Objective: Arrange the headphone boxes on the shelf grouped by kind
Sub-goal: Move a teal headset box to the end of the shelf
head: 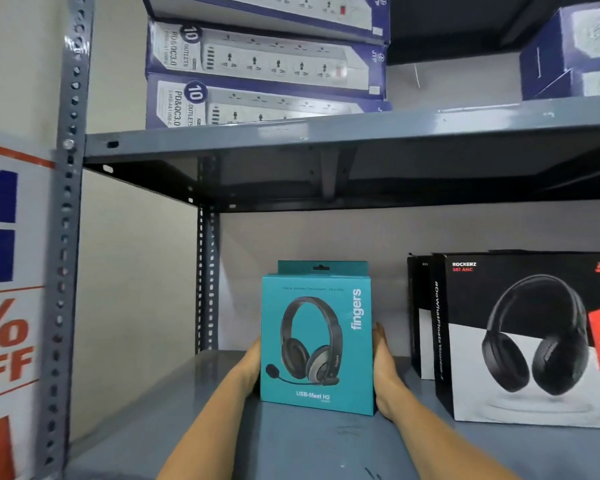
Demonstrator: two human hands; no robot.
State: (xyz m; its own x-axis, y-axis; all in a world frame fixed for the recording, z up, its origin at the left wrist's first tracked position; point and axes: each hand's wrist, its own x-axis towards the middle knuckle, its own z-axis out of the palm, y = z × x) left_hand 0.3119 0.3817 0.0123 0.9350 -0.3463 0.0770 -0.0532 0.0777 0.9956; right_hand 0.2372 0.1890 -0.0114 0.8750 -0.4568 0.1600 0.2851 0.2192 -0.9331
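A teal headset box (pixel 317 341) marked "fingers USB-Meet H2" stands upright on the grey shelf (pixel 187 420), a little left of centre. My left hand (pixel 251 367) presses its left side and my right hand (pixel 385 372) presses its right side, so both hold it. The fingers of both hands are mostly hidden behind the box. To its right stands a black and white "Rockerz" headphone box (pixel 527 337), with another like it (pixel 419 317) behind, apart from the teal box.
A grey upper shelf (pixel 326 140) hangs overhead, carrying several blue and white power strip boxes (pixel 264 64). A perforated steel upright (pixel 66 237) runs down the left, with a sale poster (pixel 7 306) beside it. A rear upright (pixel 206 278) stands at the back left.
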